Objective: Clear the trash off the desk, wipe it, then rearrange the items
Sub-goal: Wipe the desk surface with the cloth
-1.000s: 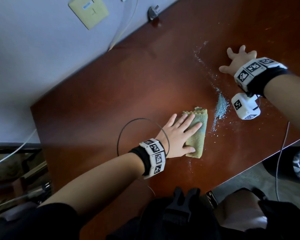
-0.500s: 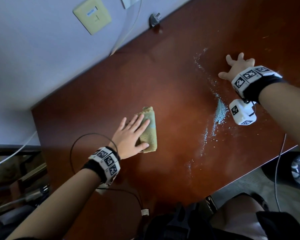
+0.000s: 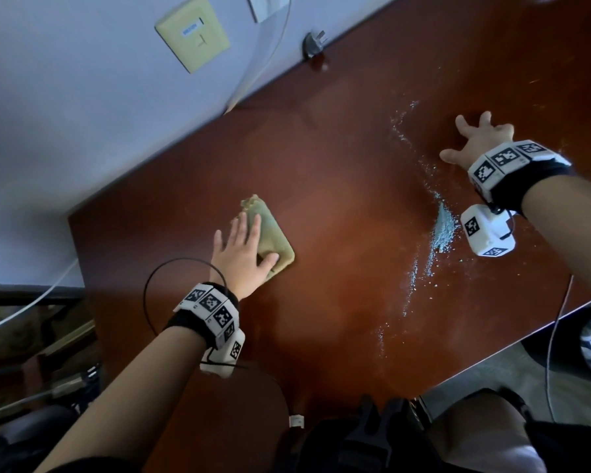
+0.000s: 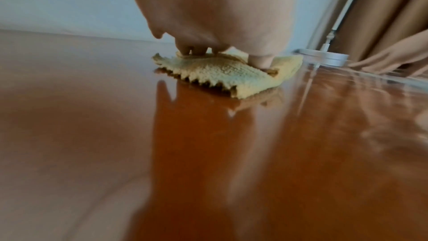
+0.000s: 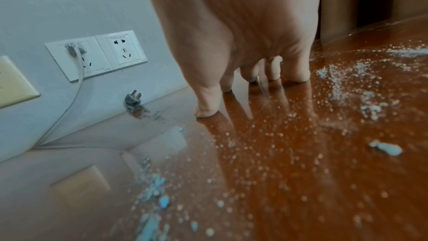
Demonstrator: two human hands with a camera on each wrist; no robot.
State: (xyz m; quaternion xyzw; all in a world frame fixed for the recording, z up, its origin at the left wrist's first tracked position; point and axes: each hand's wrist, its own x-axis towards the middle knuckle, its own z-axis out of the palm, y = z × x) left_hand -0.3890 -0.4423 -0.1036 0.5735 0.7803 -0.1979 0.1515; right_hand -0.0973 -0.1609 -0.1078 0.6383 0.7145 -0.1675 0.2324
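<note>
Head view: a folded yellow-green terry cloth [image 3: 270,240] is pressed flat on the glossy reddish-brown wooden desk [image 3: 338,186].
The left hand [image 3: 241,256] is laid on it, fingers straight; the right hand [image 3: 481,138] is braced with splayed fingertips beside scattered pale-blue powder [image 3: 442,227].

The glossy reddish-brown desk [image 3: 338,206] carries a folded yellow cloth [image 3: 273,240] and scattered pale-blue powder [image 3: 444,227].

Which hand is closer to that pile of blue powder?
Right. The right hand rests on the desk just beyond the blue powder; the left hand presses the cloth farther away.
</note>
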